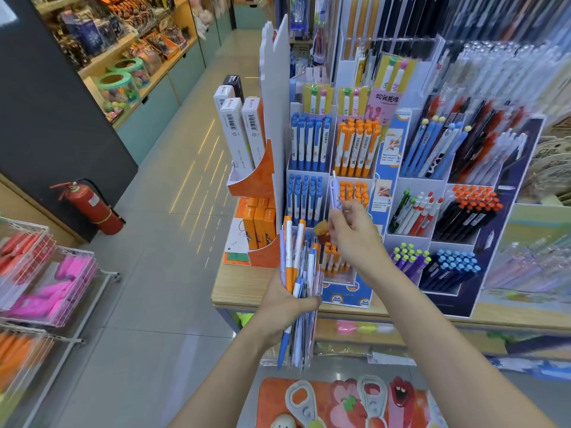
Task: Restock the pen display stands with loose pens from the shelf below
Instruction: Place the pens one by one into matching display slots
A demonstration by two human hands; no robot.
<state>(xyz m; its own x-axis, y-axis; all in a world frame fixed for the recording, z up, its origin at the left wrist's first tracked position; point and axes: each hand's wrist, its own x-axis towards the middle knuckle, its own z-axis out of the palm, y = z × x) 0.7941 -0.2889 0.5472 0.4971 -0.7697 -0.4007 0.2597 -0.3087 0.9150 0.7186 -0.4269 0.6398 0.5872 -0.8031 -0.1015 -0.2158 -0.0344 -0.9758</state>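
Observation:
My left hand [285, 304] grips a thick bundle of loose pens [298, 273], orange, white and blue, held upright in front of the counter. My right hand [355, 239] pinches a single purple pen [335, 193] and holds it upright in front of the white tiered pen stand [327, 177]. That stand holds blue pens [309, 143] on the left and orange pens [357, 149] on the right. A second stand [457, 186] to the right carries black, red, purple and blue pens.
The stands sit on a wooden counter [241, 291] with orange boxes [258, 223] at its left end. Wire baskets [46, 273] of pink and orange goods line the left. A red fire extinguisher [92, 208] stands on the tiled aisle floor.

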